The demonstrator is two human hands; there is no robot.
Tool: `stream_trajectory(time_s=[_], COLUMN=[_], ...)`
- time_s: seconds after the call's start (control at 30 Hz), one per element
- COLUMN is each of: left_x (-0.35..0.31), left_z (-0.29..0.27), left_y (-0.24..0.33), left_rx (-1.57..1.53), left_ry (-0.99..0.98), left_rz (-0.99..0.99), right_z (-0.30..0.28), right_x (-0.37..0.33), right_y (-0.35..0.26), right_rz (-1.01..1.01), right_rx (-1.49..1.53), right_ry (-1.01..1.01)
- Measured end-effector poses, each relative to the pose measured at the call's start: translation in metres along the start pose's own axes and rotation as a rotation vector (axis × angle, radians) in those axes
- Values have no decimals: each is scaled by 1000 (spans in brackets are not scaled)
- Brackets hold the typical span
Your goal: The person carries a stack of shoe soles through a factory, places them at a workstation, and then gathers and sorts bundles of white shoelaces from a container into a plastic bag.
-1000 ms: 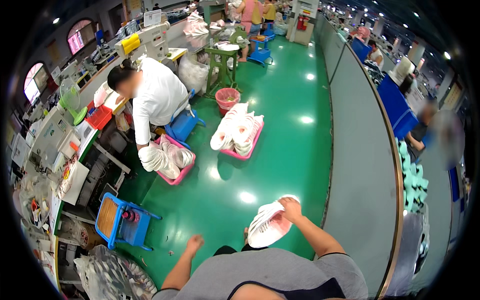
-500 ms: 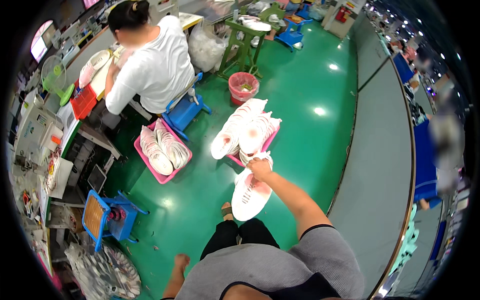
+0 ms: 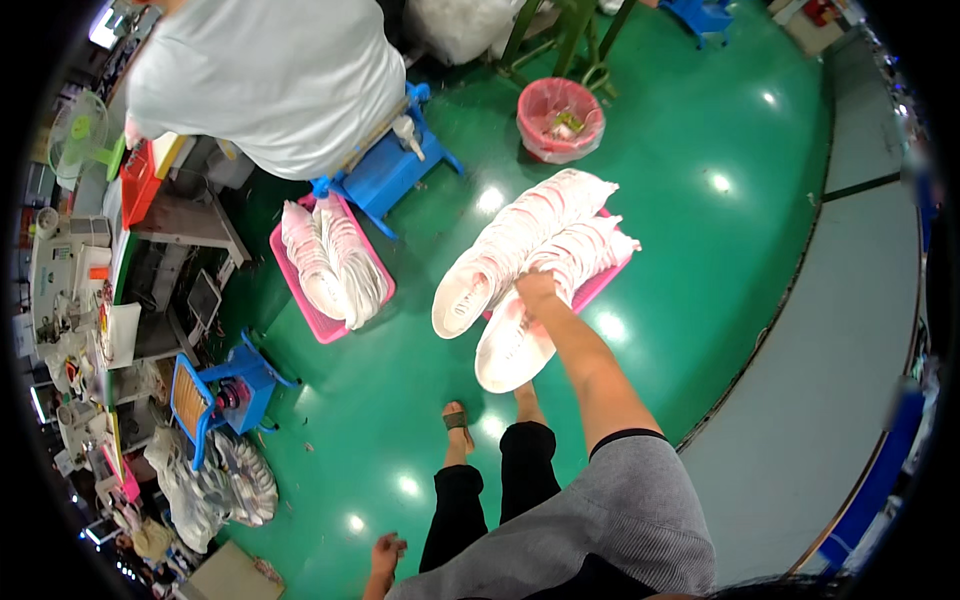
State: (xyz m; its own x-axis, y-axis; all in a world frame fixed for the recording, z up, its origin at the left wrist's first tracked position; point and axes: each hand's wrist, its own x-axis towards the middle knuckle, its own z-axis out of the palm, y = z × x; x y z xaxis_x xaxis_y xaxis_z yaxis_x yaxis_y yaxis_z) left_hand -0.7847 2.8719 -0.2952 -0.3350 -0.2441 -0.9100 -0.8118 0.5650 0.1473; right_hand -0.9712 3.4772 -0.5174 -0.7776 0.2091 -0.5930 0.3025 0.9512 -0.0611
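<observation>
My right hand (image 3: 537,288) is closed on the ankle end of a white shoe upper (image 3: 514,350) with pinkish lining, its toe pointing back toward me. That upper lies against the front of a nested row of similar uppers (image 3: 585,250). Beside it, on the left, runs a second long row of nested uppers (image 3: 510,235). Both rows rest on a pink basket (image 3: 607,284), mostly hidden beneath them. Low in the view, my left hand (image 3: 388,553) hangs by my leg, fingers loosely bent and partly apart, with nothing visible in it.
Another pink basket (image 3: 318,322) of uppers stands left, near a blue stool (image 3: 385,185) with a seated person (image 3: 275,85). A lined red bin (image 3: 560,120) is beyond. An unoccupied blue stool (image 3: 240,390) and bagged pieces (image 3: 215,490) sit left; a grey partition (image 3: 840,370) runs along the right.
I have come nearer the baskets. My right hand has carried the upper forward from in front of my legs to the right-hand row. My left hand's fingers have loosened.
</observation>
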Motion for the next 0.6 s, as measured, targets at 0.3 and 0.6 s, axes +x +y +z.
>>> stream_trajectory(time_s=[0.3,0.6], left_x=[-64,-79], left_z=[96,111], left_y=[6,-47], left_rx=[-65,-332], left_ry=[-81,-55], left_rz=[-287,-55], right_z=[85,43], right_x=[63,46], right_y=[1,3], right_rz=[174,-25], right_rx=[59,-26], right_ry=[288,49])
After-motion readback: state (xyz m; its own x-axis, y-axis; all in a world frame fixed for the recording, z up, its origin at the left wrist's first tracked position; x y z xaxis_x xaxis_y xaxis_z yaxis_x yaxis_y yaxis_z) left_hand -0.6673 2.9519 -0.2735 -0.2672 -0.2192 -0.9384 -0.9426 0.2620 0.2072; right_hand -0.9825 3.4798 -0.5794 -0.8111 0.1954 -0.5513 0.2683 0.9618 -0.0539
